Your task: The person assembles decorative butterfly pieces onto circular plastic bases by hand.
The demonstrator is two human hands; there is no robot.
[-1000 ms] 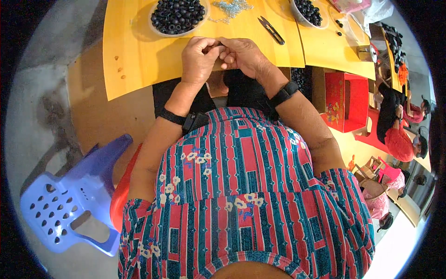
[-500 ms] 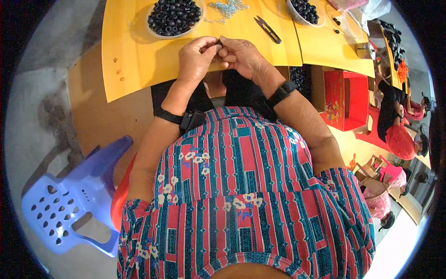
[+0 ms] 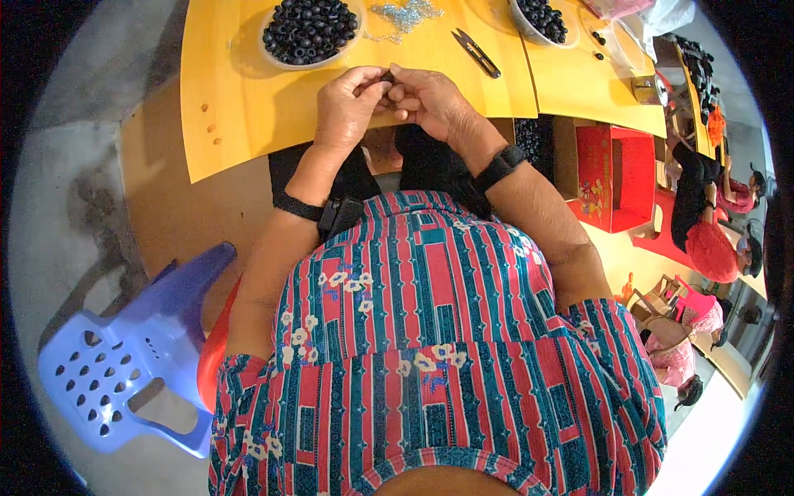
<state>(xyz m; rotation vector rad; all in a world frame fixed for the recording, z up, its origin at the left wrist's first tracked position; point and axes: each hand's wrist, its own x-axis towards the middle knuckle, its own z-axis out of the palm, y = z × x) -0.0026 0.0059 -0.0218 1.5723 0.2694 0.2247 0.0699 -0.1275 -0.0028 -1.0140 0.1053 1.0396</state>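
Spreading across the upper part of the view, a yellow wood-grained surface (image 3: 269, 107) carries a clear bowl (image 3: 318, 66) heaped with black beads (image 3: 308, 29), and just right of it a loose, glittering pile of pale silvery-blue pieces (image 3: 408, 14). Farther right, a pair of dark snips (image 3: 476, 54) lies aslant, blades apart and pointing away from the person. Beyond a seam, a second bowl (image 3: 527, 31) of black pieces sits near the far edge, with a few strays beside it and a metal container (image 3: 650, 90) toward the right corner. Below the surface on that side stands an open red box (image 3: 616, 178); to the person's left, a blue plastic chair (image 3: 99, 376) with a perforated panel leans into view on a grey floor. Off to the right, other people sit, one in a red top (image 3: 713, 252), another in pink. At the near edge, the left hand (image 3: 343, 103) is closed in a pinch, thumb against forefinger, on a small dark piece (image 3: 386, 76). The right hand (image 3: 432, 101) meets it there, its thumb and curled fingers nipping the same piece, which sits between the two sets of fingertips; its exact shape is too small to tell.
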